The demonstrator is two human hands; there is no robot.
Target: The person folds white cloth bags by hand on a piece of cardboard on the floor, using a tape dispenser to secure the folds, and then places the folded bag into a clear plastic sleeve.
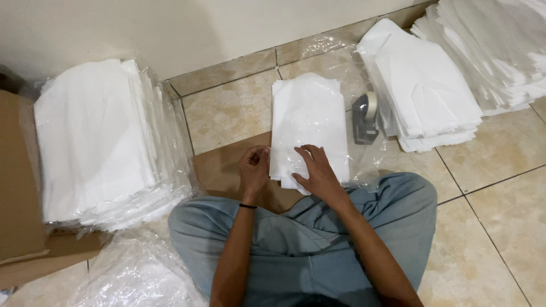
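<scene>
left hand (pixel 253 166): fingers curled in, pinching the near left edge of the pack (pixel 309 129), looks like the plastic film more than the cloth, hard to be sure
right hand (pixel 314 169): fingers spread and pressed flat on the pack's near end, pinning it down, not closed around anything
pack: folded white cloth in clear plastic, lying flat straight ahead of both hands, near end on the cardboard (pixel 219 166), far end on the tile
long axis: runs away from the person toward the wall, so the 2 hands sit at the short near end
nearer hand: both touching; right lies on top, left only at the edge
legs (pixel 296 239): crossed, just behind the hands
tape dispenser (pixel 365 118): grey, just right of the pack, closer to the right hand
stacks: big bagged one (pixel 96 142) well left, 2 loose ones (pixel 426 85) to the right by the wall
</scene>
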